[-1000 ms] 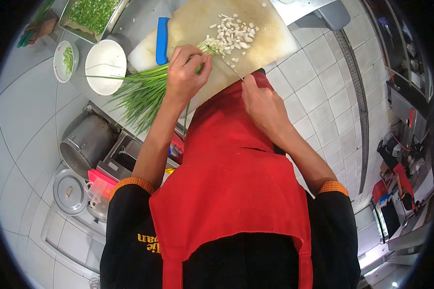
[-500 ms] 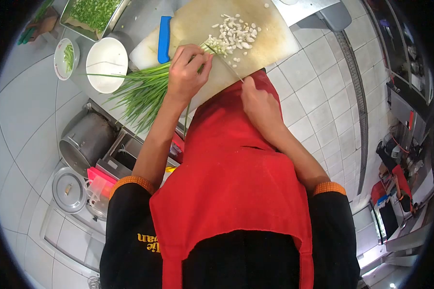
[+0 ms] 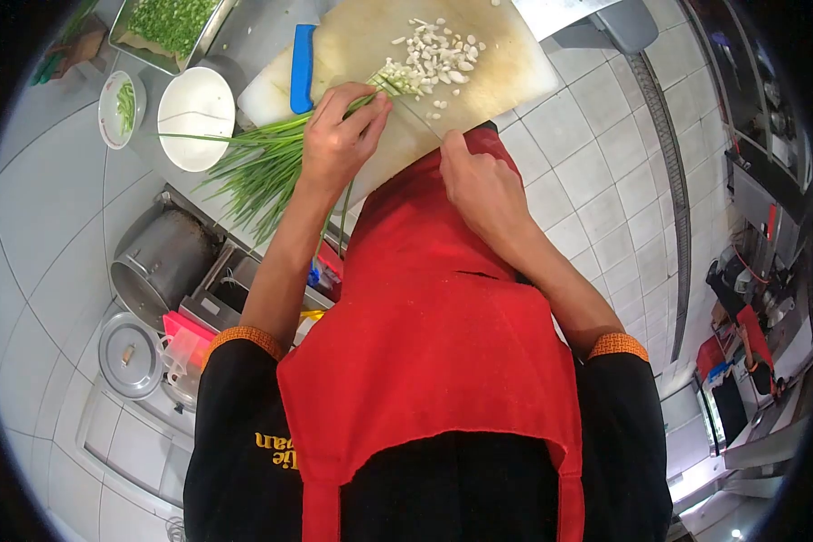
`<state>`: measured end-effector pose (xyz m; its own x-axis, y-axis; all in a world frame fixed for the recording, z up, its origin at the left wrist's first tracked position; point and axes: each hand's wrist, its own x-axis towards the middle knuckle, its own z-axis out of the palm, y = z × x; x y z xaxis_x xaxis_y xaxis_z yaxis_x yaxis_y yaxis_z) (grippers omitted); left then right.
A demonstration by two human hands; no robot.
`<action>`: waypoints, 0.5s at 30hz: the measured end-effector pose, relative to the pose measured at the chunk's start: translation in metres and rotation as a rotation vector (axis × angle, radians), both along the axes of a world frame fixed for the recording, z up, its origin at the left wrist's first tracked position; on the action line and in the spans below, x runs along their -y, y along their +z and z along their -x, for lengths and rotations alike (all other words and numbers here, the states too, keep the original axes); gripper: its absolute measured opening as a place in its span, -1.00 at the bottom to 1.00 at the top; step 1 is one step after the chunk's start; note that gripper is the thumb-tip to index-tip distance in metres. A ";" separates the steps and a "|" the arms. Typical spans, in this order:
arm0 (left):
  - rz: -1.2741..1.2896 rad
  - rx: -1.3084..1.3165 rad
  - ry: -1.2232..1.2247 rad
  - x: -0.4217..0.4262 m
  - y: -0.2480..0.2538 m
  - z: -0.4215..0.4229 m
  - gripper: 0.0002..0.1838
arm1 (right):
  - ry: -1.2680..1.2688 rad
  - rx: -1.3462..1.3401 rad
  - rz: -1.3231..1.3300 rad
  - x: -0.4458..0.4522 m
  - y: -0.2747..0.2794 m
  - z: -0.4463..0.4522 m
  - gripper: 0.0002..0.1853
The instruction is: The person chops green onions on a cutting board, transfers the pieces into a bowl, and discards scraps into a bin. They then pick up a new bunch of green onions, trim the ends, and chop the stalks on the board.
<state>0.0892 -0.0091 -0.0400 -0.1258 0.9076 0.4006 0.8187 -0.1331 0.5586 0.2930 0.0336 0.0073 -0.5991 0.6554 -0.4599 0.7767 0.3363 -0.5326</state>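
Note:
A bunch of green onions [image 3: 266,167] lies across the left part of the cutting board [image 3: 506,81], its long leaves hanging over the near edge. My left hand [image 3: 341,135] is wrapped round the bunch close to its white cut end. In my right hand [image 3: 483,181] is a knife [image 3: 415,116], its thin blade against the cut end beside my left fingers; its handle is hidden in my grip. Chopped white pieces [image 3: 438,59] are scattered on the board past the blade. A blue-handled tool [image 3: 302,70] rests on the board behind my left hand.
To the left stand a white bowl [image 3: 196,122], a smaller bowl with green slices [image 3: 117,110] and a metal tray of chopped greens [image 3: 169,27]. Below are a large pot [image 3: 158,262] and a round lid [image 3: 129,357]. At the far right, a person [image 3: 750,348] is partly visible.
Both hands have shifted slightly left, with the onions and the knife. More small cut pieces lie at the blade.

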 end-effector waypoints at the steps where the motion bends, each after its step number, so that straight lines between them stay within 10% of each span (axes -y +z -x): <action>1: -0.001 0.006 0.011 0.000 0.000 -0.001 -0.83 | 0.008 0.022 0.007 -0.001 0.000 0.002 -0.86; 15: -0.111 -0.016 -0.001 -0.004 -0.009 0.001 -0.81 | -0.067 0.118 0.054 0.023 -0.016 -0.021 -0.89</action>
